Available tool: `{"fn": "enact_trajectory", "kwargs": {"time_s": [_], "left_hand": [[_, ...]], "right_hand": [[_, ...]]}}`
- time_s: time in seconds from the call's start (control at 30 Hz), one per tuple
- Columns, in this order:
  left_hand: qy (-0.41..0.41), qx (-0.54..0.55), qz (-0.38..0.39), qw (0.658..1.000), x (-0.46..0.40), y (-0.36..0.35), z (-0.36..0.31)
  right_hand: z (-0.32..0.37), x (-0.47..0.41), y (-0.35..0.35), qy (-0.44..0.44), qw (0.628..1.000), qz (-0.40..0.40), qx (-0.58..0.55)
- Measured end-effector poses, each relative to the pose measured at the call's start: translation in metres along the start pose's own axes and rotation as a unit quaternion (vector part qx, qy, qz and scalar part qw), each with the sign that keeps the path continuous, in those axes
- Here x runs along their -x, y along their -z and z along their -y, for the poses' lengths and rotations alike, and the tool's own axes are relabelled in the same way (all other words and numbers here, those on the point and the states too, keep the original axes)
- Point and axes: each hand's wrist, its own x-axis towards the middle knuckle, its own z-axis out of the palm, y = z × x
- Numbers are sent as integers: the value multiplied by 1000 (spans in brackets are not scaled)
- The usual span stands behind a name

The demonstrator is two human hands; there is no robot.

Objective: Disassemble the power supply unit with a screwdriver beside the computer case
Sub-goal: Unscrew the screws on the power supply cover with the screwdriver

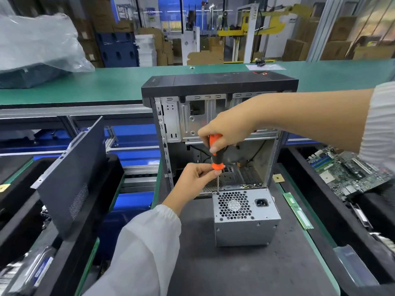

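On the dark mat of the worktop [245, 272], just in front of the open computer case [218, 129], stands the power supply [245, 218], a grey metal box. Its fan grille and power socket face upward, and its longer top edge runs left to right across the mat. Its far edge sits just beside the bottom of the case; whether they touch cannot be told.

A screwdriver [215, 154] with an orange and black handle stands nearly upright, tilted a little, handle uppermost. Its thin shaft points down, and the tip meets the far left corner of the box's top face, beside the grille. The right hand [226, 129] grips the top of the handle from above, fingers curled round it. The left hand [196, 180] pinches the shaft just under the orange collar with thumb and fingertips.

The case lies with its open side up and its black front panel far from the person. A dark side panel [70, 178] leans in a black bin to the left. To the right, a green memory stick [298, 210] lies along the mat's edge, and a circuit board [350, 171] rests in another black bin. Bare mat stretches in front of the box and to its left, toward the person; the right side is narrower, bounded by the green-edged rim.
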Motion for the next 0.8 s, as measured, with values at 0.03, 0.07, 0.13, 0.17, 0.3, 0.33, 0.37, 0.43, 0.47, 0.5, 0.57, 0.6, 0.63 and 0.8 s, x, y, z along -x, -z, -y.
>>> {"fn": "enact_trajectory", "kwargs": {"time_s": [0.03, 0.07, 0.13, 0.17, 0.3, 0.33, 0.37, 0.43, 0.47, 0.5, 0.57, 0.6, 0.63, 0.8], "left_hand": [[0, 6, 1, 1000, 0, 1, -1], [0, 11, -4, 1000, 0, 1, -2], [-6, 16, -27, 999, 2, 0, -1], [-7, 19, -40, 999, 3, -2, 0], [-9, 15, -80, 997, 1, -9, 4], [-14, 12, -85, 996, 1, -12, 4], [-17, 12, -92, 996, 0, -13, 4], [-20, 13, -111, 994, -1, -16, 6], [-20, 15, -119, 993, -1, -17, 6], [-20, 18, -123, 992, -1, -18, 7], [-18, 31, -126, 991, -1, -21, 6], [-15, 36, -127, 991, -1, -22, 6], [-12, 41, -128, 991, -1, -23, 5], [4, 42, -125, 991, -2, -28, 0]], "right_hand": [[1, 1, 1, 31, 999, 6, 9], [2, 1, 3, 54, 998, 11, 27], [5, 0, 7, 74, 996, 20, 50], [6, 0, 8, 64, 997, 24, 41], [8, -2, 9, -113, 991, 41, -52], [6, -6, 7, -139, 989, 41, -38], [6, -9, 6, -147, 988, 40, -27], [3, -12, 5, -99, 994, 36, -2], [0, -12, 5, -57, 998, 31, 17], [0, -9, 5, -14, 999, 25, 23], [2, -5, 4, 50, 998, 17, 43], [3, -4, 3, 61, 997, 15, 45], [3, -2, 3, 63, 997, 16, 32], [0, 6, 8, -132, 987, 27, -92]]}}
